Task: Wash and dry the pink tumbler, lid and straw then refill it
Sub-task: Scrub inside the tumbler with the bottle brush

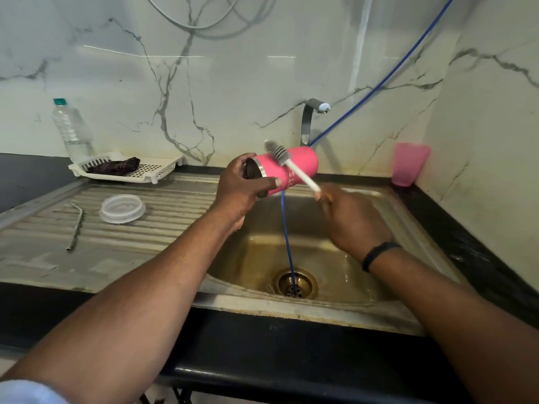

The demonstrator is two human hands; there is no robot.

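My left hand (243, 185) grips the pink tumbler (303, 164) at its steel rim and holds it on its side above the sink basin (262, 258), mouth pointing left. My right hand (353, 220) holds the white handle of a bottle brush (291, 166); its grey bristle head lies against the tumbler's outer wall near the rim. The clear lid (122, 208) lies flat on the ribbed drainboard (175, 217). A bent metal straw (76, 225) lies to the lid's left.
A tap (310, 118) stands behind the tumbler. A blue hose (287, 237) runs from the upper right down into the drain. A pink plastic cup (408, 164) stands at the back right corner. A white rack (151, 170) holds a dark cloth (113, 166), beside a water bottle (71, 129).
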